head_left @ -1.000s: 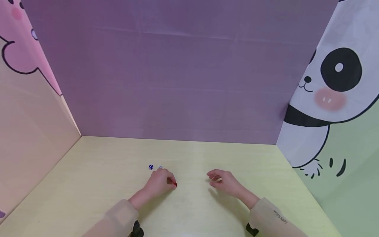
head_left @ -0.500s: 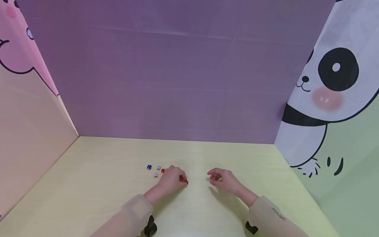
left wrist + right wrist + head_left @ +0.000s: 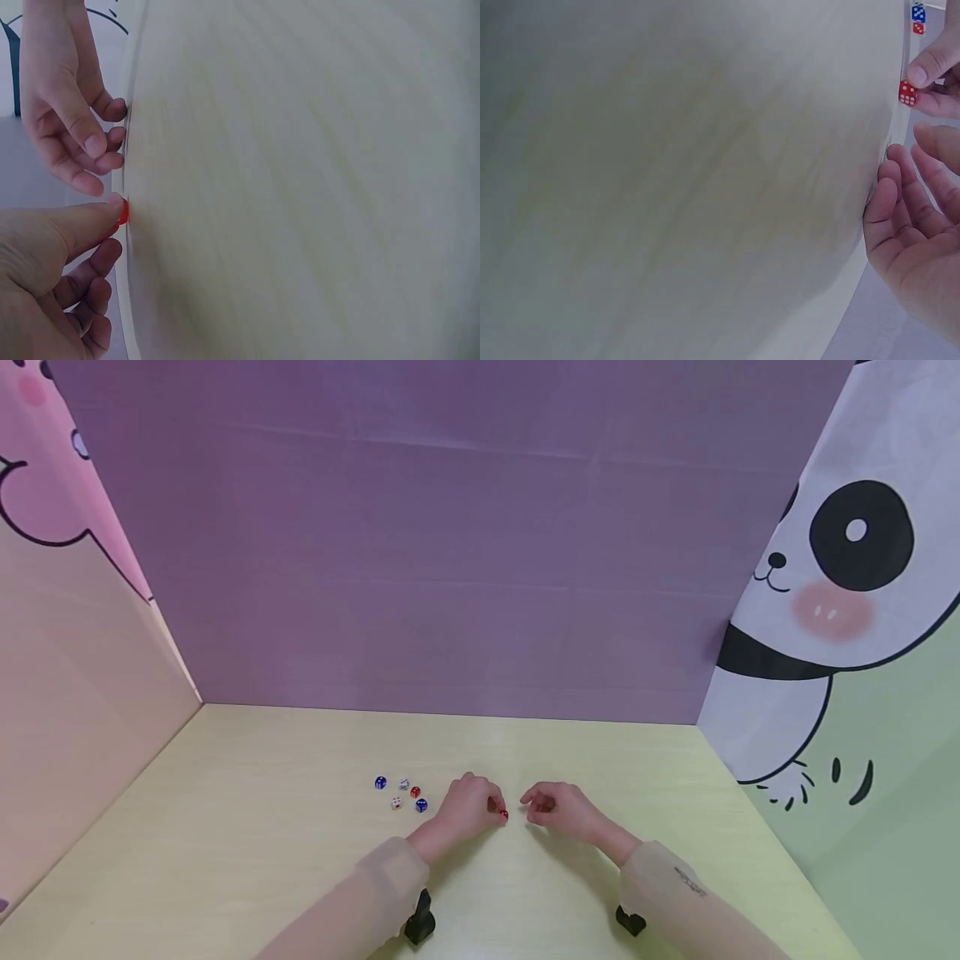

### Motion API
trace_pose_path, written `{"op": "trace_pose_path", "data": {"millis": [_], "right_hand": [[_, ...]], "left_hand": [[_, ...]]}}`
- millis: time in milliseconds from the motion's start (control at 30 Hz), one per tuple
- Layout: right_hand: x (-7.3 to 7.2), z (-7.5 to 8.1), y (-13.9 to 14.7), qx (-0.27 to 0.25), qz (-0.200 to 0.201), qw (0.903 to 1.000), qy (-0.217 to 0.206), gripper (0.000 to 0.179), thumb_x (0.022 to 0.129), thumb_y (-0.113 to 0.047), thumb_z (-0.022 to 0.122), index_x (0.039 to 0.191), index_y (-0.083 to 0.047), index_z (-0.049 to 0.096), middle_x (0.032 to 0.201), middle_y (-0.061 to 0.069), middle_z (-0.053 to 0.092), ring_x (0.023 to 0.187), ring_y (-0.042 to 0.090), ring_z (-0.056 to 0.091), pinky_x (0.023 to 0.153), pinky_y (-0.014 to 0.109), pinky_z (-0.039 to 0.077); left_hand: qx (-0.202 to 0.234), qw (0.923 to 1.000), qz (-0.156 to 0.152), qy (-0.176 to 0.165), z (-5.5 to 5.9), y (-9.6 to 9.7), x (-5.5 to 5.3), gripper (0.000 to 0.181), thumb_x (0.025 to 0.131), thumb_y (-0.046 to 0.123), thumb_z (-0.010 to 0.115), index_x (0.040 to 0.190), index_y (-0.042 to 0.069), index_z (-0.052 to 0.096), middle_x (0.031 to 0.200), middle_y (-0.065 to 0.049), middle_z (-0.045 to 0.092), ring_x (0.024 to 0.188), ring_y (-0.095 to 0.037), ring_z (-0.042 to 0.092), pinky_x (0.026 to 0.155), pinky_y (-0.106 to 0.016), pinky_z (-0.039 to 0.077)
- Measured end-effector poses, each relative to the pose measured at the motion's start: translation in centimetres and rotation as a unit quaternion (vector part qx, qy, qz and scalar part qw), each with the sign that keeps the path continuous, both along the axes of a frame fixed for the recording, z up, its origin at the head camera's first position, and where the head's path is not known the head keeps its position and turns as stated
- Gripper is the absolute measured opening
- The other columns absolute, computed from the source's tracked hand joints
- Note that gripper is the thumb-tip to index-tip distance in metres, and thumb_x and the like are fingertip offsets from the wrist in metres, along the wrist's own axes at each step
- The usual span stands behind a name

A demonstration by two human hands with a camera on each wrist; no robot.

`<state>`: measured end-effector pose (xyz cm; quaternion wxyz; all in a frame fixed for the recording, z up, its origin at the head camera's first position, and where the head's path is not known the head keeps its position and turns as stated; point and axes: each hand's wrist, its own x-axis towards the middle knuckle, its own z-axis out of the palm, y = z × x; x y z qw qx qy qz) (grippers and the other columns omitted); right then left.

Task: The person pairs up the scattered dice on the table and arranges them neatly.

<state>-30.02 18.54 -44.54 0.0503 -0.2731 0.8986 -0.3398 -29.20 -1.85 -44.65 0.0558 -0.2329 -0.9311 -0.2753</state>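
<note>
Between thumb and fingertips, my left hand point(image 3: 470, 810) pinches a red die point(image 3: 504, 815); its white dots show in the right wrist view, where the same red die point(image 3: 908, 93) sits at the fingertips. Just to the right, my right hand point(image 3: 562, 811) hovers with loosely bent fingers and holds nothing. A small gap separates the two hands in the head view. From the left wrist, the right hand point(image 3: 67, 105) appears above the left thumb. Left of my left hand lie two blue dice, one being the blue die point(image 3: 422, 805), a second red die point(image 3: 416, 792) and two white dice, including one white die point(image 3: 397, 803).
The pale wooden table point(image 3: 300, 860) carries the dice in a loose cluster left of centre. A purple wall point(image 3: 450, 568) closes off the back. Panels with a pink cartoon figure point(image 3: 52, 502) and a panda point(image 3: 862, 535) stand at the sides.
My left hand has moved right with the red die, away from the cluster and towards my right hand. More dice have come into sight behind it. My right hand has barely moved.
</note>
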Motion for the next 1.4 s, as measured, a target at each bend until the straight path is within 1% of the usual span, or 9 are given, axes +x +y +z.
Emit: {"op": "trace_pose_path", "data": {"millis": [233,400,567,767,900,1133,1233,1400], "right_hand": [[-0.7,0.1,-0.3,0.015,0.011,0.9995,0.024,0.009,0.083,-0.006,0.069,0.091,-0.007,0.066,0.074,-0.003,0.062,0.065,0.002,0.049,0.060,0.018,0.044],[-0.9,0.2,-0.6,0.017,0.019,0.9994,0.022,0.008,0.082,-0.005,0.070,0.088,-0.007,0.066,0.075,-0.003,0.063,0.066,0.002,0.051,0.061,0.018,0.044],[-1.1,0.2,-0.9,0.021,0.018,0.9994,0.022,0.008,0.082,-0.005,0.070,0.087,-0.007,0.065,0.075,-0.002,0.063,0.066,0.002,0.051,0.061,0.018,0.045],[-1.1,0.1,-1.2,0.032,0.011,0.9992,0.023,0.007,0.081,-0.005,0.071,0.086,-0.006,0.066,0.073,-0.003,0.062,0.065,0.002,0.050,0.061,0.018,0.044],[-1.1,0.1,-1.1,0.042,0.008,0.9985,0.035,0.008,0.080,-0.006,0.073,0.084,-0.006,0.066,0.069,-0.004,0.059,0.062,0.003,0.047,0.060,0.018,0.043],[-1.0,-0.1,-0.9,0.047,0.006,0.9984,0.030,0.010,0.080,-0.007,0.073,0.083,-0.008,0.064,0.068,-0.006,0.056,0.062,0.004,0.046,0.059,0.018,0.041],[-0.9,-0.1,-1.0,0.051,0.008,0.9979,0.040,0.012,0.079,-0.007,0.074,0.084,-0.008,0.064,0.068,-0.005,0.055,0.063,0.005,0.046,0.059,0.019,0.041],[-0.8,-0.2,-1.2,0.055,0.009,0.9973,0.049,0.012,0.078,-0.006,0.074,0.083,-0.008,0.063,0.068,-0.006,0.055,0.063,0.004,0.046,0.060,0.019,0.041]], "left_hand": [[0.009,0.9999,-0.006,0.007,-0.1,1.2,-0.7,0.009,0.072,0.018,0.082,0.072,0.015,0.073,0.070,0.008,0.065,0.078,-0.015,0.048,0.075,-0.038,0.037],[0.013,0.9998,-0.002,0.016,-0.2,1.6,-1.0,0.009,0.071,0.018,0.082,0.072,0.015,0.074,0.070,0.008,0.067,0.079,-0.017,0.050,0.077,-0.042,0.038],[0.013,0.9997,0.011,0.018,-0.3,1.7,-1.2,0.011,0.069,0.020,0.083,0.071,0.016,0.074,0.070,0.007,0.067,0.077,-0.016,0.051,0.077,-0.039,0.038],[0.003,0.9996,0.025,0.013,-0.2,2.0,-1.2,0.010,0.068,0.022,0.084,0.072,0.016,0.077,0.074,0.006,0.071,0.077,-0.017,0.051,0.075,-0.037,0.036],[-0.004,0.9995,0.030,0.009,-0.1,2.3,-1.2,0.009,0.069,0.023,0.083,0.073,0.018,0.078,0.076,0.006,0.071,0.077,-0.018,0.051,0.075,-0.037,0.036],[-0.021,0.9985,0.050,0.003,0.0,2.7,-1.0,0.010,0.068,0.027,0.084,0.071,0.019,0.077,0.073,0.007,0.070,0.075,-0.018,0.050,0.075,-0.037,0.035],[-0.029,0.9981,0.055,0.003,-0.1,2.8,-1.0,0.011,0.068,0.029,0.084,0.071,0.020,0.077,0.072,0.007,0.070,0.075,-0.018,0.049,0.076,-0.036,0.036],[-0.030,0.9979,0.057,-0.004,0.0,2.7,-0.7,0.011,0.068,0.028,0.084,0.071,0.020,0.077,0.073,0.007,0.069,0.077,-0.017,0.049,0.077,-0.036,0.036]]}}
